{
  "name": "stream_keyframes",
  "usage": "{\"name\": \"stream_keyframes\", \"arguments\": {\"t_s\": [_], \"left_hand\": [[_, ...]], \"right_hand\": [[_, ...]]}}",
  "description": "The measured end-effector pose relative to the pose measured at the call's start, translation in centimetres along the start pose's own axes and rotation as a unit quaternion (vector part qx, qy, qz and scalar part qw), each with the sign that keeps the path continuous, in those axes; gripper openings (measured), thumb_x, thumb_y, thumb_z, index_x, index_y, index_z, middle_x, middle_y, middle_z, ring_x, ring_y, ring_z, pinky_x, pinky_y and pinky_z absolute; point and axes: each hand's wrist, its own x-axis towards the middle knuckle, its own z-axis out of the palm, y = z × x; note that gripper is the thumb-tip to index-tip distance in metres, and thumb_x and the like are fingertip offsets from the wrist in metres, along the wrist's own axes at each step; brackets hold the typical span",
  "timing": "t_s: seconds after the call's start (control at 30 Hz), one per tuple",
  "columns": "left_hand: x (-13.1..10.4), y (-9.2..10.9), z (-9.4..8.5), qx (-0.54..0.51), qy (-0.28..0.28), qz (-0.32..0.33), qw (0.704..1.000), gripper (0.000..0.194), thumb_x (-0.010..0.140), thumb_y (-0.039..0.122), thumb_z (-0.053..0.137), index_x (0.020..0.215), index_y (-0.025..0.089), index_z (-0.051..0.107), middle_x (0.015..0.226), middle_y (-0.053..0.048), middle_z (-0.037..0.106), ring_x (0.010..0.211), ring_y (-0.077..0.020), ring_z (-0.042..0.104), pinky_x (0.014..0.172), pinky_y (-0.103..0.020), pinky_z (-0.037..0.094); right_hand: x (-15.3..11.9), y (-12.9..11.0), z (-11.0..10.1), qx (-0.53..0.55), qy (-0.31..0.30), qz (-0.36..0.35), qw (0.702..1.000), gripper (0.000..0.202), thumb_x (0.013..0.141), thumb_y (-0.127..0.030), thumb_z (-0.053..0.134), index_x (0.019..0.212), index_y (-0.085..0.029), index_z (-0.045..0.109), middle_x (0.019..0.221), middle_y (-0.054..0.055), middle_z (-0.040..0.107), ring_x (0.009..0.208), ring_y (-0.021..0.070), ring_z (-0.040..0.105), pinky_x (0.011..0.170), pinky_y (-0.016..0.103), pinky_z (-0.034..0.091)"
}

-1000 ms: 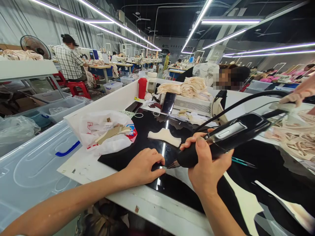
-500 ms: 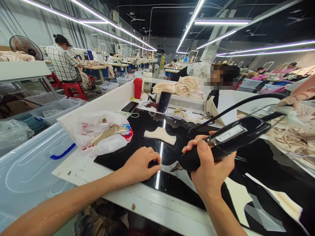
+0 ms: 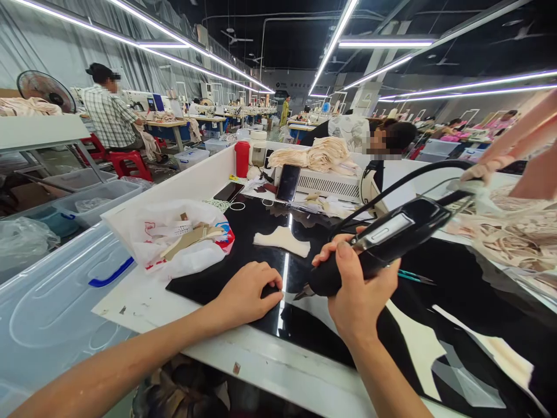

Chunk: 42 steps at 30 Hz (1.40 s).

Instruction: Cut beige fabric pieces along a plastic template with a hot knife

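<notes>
My right hand (image 3: 359, 290) is wrapped round the black body of a corded hand tool (image 3: 387, 235) with a silver panel on its side. The tool's dark metal tip (image 3: 304, 292) points down to the left, close over a translucent film piece (image 3: 319, 310) on the black work surface (image 3: 243, 249). Resting on that surface, my left hand (image 3: 252, 290) has its fingers curled and its thumb close to the index finger, beside the film. What it pinches, if anything, is hidden. Beyond both hands lies a cream fabric piece (image 3: 282, 241).
A plastic bag of scraps (image 3: 183, 238) sits left. Blue-green thread snips (image 3: 415, 277) and cream cut pieces (image 3: 420, 348) lie right. A phone (image 3: 288, 183) and red cup (image 3: 242, 159) stand behind. A person (image 3: 391, 136) leans beyond the partition. Strap bundles (image 3: 517, 238) lie far right.
My right hand and the tool have shifted left and slightly down, bringing the tip nearer my left hand. The snips show more fully. My left hand stays almost still.
</notes>
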Motion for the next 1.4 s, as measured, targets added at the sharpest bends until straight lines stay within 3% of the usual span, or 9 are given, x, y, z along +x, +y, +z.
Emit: {"name": "stream_keyframes", "arguments": {"t_s": [0.3, 1.03, 1.2, 1.4], "left_hand": [[-0.1, -0.1, 0.1, 0.006, 0.001, -0.002, 1.000, 0.018, 0.089, 0.021, 0.071, 0.105, 0.021, 0.065, 0.098, 0.000, 0.063, 0.094, -0.0203, 0.057, 0.084, -0.034, 0.043], [-0.3, -0.2, 0.1, -0.021, 0.021, 0.006, 1.000, 0.019, 0.087, 0.018, 0.072, 0.104, 0.021, 0.063, 0.099, 0.000, 0.065, 0.096, -0.0204, 0.058, 0.084, -0.033, 0.046], [-1.6, -0.2, -0.5, 0.027, 0.023, 0.068, 0.997, 0.007, 0.097, 0.018, 0.063, 0.104, 0.020, 0.065, 0.102, -0.002, 0.066, 0.095, -0.0194, 0.059, 0.086, -0.032, 0.048], [-3.0, -1.4, 0.0, 0.141, 0.026, 0.176, 0.974, 0.021, 0.104, 0.030, 0.057, 0.116, 0.021, 0.071, 0.105, -0.006, 0.065, 0.095, -0.0212, 0.059, 0.096, -0.039, 0.050]], "right_hand": [[0.2, 0.9, 1.7, 0.042, -0.024, 0.005, 0.999, 0.037, 0.087, -0.028, 0.079, 0.113, -0.026, 0.052, 0.082, -0.006, 0.064, 0.060, 0.0125, 0.061, 0.060, 0.031, 0.056], [-0.2, 1.3, 2.1, 0.049, -0.031, 0.002, 0.998, 0.036, 0.087, -0.028, 0.079, 0.112, -0.026, 0.053, 0.081, -0.007, 0.065, 0.059, 0.0124, 0.061, 0.059, 0.031, 0.056], [-0.3, 1.2, 2.3, 0.038, -0.021, 0.012, 0.999, 0.036, 0.086, -0.030, 0.079, 0.110, -0.026, 0.053, 0.080, -0.007, 0.065, 0.057, 0.0122, 0.061, 0.058, 0.031, 0.056], [-0.4, 1.2, 2.4, 0.024, -0.021, 0.014, 0.999, 0.037, 0.086, -0.033, 0.079, 0.110, -0.026, 0.052, 0.080, -0.007, 0.065, 0.058, 0.0127, 0.062, 0.059, 0.031, 0.056]]}}
